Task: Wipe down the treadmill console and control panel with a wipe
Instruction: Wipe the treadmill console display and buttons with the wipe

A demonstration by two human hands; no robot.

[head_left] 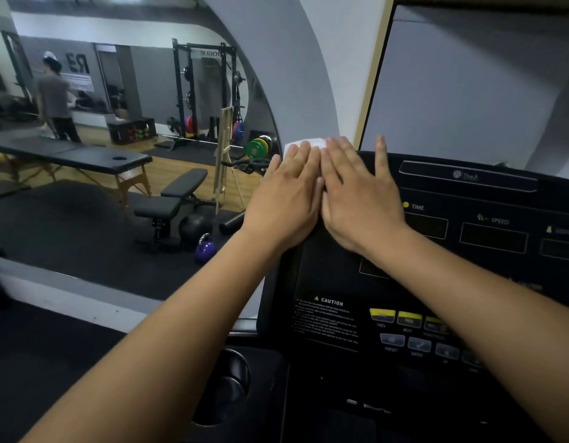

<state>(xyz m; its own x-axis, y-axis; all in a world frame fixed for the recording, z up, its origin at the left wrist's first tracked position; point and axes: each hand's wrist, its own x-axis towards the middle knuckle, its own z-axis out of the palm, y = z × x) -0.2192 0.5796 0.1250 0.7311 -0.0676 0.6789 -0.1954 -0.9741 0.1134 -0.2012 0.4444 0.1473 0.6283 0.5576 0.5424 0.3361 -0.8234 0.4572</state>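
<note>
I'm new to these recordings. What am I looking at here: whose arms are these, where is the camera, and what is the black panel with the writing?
There is one picture, taken by a camera worn on a person's head, looking forward and down, so the two bare arms are that person's own. The black panel is a treadmill console, with labels such as TIME, SPEED and CAUTION and rows of buttons. Both hands lie flat, side by side, at its upper left corner: the left hand and the right hand. Together they press a white wipe, which shows just past the fingertips. To the left is a large mirror showing a gym.
</note>
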